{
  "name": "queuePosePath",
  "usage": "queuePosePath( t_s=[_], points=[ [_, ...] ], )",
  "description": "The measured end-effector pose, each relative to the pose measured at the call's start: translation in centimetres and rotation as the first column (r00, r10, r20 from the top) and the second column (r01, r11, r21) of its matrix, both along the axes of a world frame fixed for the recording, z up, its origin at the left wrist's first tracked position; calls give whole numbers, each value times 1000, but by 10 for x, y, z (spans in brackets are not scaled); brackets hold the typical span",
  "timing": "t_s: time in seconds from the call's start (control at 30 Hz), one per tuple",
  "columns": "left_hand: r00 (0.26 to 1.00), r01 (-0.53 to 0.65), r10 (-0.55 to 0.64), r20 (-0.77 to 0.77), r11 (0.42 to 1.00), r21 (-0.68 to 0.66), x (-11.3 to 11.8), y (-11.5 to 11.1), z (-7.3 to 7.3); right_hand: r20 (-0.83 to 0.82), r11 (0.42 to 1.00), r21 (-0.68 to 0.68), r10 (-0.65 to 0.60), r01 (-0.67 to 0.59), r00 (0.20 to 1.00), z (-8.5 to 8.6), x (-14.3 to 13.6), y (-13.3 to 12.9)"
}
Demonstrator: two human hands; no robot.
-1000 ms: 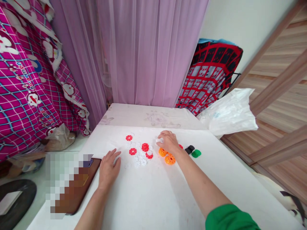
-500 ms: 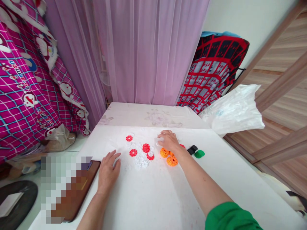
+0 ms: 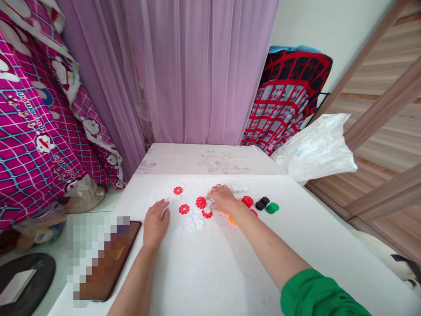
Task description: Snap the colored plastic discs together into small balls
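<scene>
My left hand [image 3: 157,224] rests at the left of the white tabletop, fingers stretched out and holding nothing. Beside it lies a loose pile of white notched plastic discs [image 3: 194,222], with red notched discs [image 3: 184,209] among them. My right hand [image 3: 222,198] reaches to the pile's right edge, thumb and fingers apart around a white disc [image 3: 209,203]; whether they touch it is unclear. Orange discs [image 3: 233,220] lie partly hidden under my right wrist. Just past that arm are a red stack [image 3: 247,201], black discs [image 3: 262,203] and green discs [image 3: 272,208].
A row of white discs [image 3: 241,188] sits behind my right hand. On the table's left edge lies a brown phone-like object [image 3: 113,263], partly pixelated. A white plastic bag [image 3: 315,149] hangs at the right edge. Purple curtains [image 3: 204,70] stand behind the table.
My right hand has moved left and slightly toward me, to the edge of the white pile, uncovering the red stack and the white row. My left hand stays by the pile.
</scene>
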State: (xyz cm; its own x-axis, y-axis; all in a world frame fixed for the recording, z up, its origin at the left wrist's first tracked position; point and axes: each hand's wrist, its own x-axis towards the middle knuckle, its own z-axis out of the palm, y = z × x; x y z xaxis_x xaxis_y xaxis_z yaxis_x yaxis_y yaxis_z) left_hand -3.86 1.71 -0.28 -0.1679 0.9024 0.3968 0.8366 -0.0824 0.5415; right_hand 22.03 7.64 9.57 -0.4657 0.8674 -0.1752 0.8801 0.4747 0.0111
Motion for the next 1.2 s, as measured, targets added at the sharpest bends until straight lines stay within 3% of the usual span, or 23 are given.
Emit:
queuePosePath(
  t_s=[0.37,0.57,0.63,1.2],
  points=[
    [994,17,-17,111,1000,1,-2,5,4,27,990,43,133,-134,991,0,0,11],
    [994,14,-14,112,1000,2,-1,5,3,-38,995,87,-54,58,998,17,30,28],
    [994,11,-12,110,1000,6,-1,5,2,-14,994,85,-62,63,998,19,36,31],
    [995,14,-15,100,1000,16,-2,6,0,98,998,56,13,-19,995,-1,31,32]
  ],
)
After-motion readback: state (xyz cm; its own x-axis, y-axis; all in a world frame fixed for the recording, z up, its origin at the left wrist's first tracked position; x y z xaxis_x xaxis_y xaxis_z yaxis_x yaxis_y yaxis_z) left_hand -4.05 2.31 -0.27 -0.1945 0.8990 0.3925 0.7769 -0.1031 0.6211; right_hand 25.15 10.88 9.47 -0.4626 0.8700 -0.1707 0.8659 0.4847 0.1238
